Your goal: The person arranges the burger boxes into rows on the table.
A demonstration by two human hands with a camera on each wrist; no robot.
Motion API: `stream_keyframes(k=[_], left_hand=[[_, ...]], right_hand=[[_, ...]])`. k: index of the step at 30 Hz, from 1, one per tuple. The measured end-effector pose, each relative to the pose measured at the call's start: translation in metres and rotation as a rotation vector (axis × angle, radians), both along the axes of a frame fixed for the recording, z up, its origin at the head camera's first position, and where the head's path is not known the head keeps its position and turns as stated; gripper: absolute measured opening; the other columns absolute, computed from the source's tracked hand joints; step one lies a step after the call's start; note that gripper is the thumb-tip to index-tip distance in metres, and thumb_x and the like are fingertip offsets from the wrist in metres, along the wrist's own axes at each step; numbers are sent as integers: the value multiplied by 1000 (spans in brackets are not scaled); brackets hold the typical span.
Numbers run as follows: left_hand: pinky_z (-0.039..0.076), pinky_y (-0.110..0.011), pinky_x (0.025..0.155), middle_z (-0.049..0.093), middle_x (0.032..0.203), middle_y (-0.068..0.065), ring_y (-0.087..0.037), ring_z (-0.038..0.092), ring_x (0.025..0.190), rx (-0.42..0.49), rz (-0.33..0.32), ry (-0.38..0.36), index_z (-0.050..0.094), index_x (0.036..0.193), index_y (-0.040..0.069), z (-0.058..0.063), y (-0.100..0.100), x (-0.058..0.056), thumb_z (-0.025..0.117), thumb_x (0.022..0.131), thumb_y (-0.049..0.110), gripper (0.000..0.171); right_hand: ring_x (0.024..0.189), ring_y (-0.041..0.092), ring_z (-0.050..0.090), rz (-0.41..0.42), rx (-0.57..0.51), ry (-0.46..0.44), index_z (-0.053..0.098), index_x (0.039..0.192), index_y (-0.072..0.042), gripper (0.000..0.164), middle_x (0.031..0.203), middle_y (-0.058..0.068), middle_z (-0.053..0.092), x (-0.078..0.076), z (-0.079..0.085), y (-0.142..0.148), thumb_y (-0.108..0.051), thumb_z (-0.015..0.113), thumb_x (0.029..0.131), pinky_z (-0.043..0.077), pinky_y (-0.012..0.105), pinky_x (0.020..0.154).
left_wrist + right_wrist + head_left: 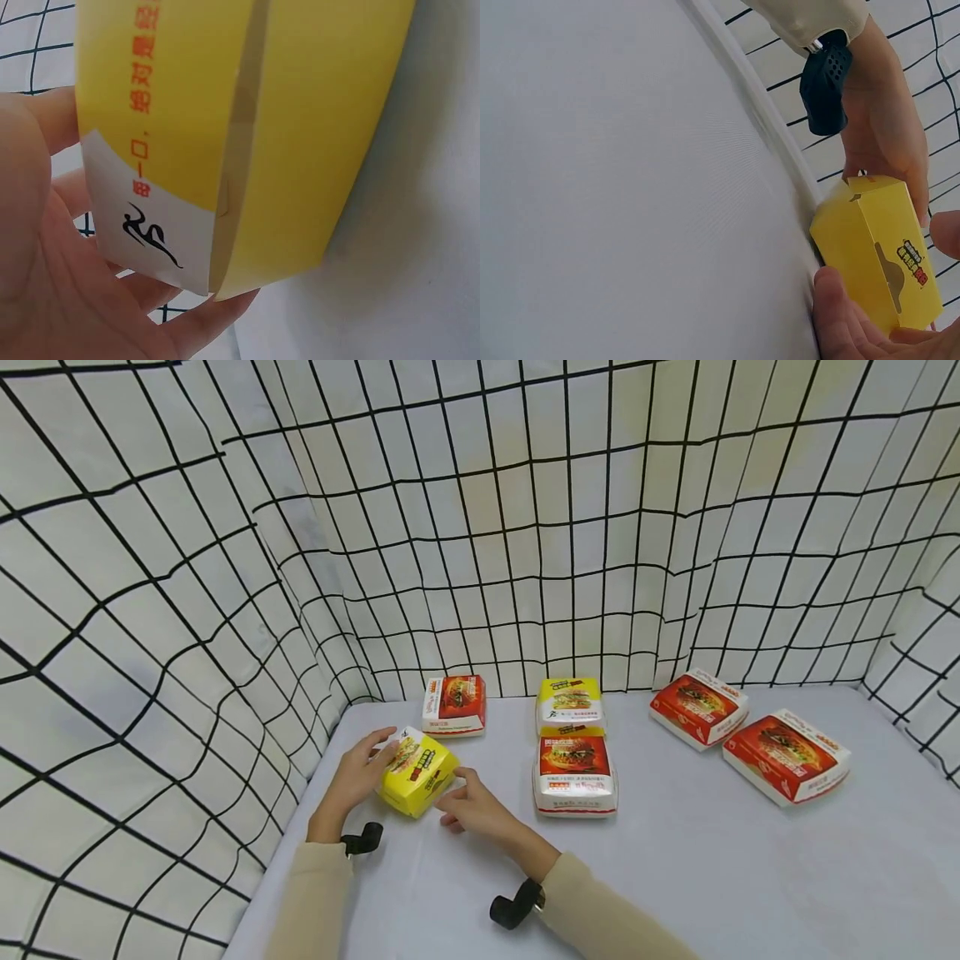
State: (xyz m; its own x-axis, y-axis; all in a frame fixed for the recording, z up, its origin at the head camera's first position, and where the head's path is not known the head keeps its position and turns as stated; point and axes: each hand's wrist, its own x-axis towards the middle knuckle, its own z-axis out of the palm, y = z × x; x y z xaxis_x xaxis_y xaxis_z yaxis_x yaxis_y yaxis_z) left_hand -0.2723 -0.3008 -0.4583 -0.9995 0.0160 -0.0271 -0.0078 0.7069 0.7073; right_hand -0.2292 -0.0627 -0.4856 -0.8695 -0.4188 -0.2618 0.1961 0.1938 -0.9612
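A yellow burger box (pixel 418 772) sits at an angle on the left part of the table. My left hand (pixel 362 774) holds its left end; in the left wrist view, the fingers of the left hand (pixel 71 247) lie around the end with the black running figure. At the box's near right corner is my right hand (pixel 480 810), thumb above and loosely bent fingers lower down. In the right wrist view, the right hand's fingers (pixel 840 315) are close beside the yellow box (pixel 877 247); whether they press on it cannot be told.
A red-and-white burger box (pixel 454 705) lies behind the yellow one. Mid-table, another yellow box (pixel 570 702) stands behind a red-and-white box (pixel 575 777). Two more red boxes (pixel 700 708) (pixel 787 757) lie to the right. Black-gridded white cloth (pixel 495 527) walls the white table (pixel 675 877).
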Motion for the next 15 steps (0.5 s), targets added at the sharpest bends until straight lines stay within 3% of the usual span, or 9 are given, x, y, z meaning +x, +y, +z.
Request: stream_keyframes(k=[15], left_hand=[[32,-66,117,41,159,-26,-46,39,147,-44,-17,-36,36,159,20,-1,2,0,46,106,54,64]], right_hand=[[77,16,69,-51,-18,-16,19,160,-7,85,107,5,68,-6,-7,-12,-39,67,98,60,28,72]])
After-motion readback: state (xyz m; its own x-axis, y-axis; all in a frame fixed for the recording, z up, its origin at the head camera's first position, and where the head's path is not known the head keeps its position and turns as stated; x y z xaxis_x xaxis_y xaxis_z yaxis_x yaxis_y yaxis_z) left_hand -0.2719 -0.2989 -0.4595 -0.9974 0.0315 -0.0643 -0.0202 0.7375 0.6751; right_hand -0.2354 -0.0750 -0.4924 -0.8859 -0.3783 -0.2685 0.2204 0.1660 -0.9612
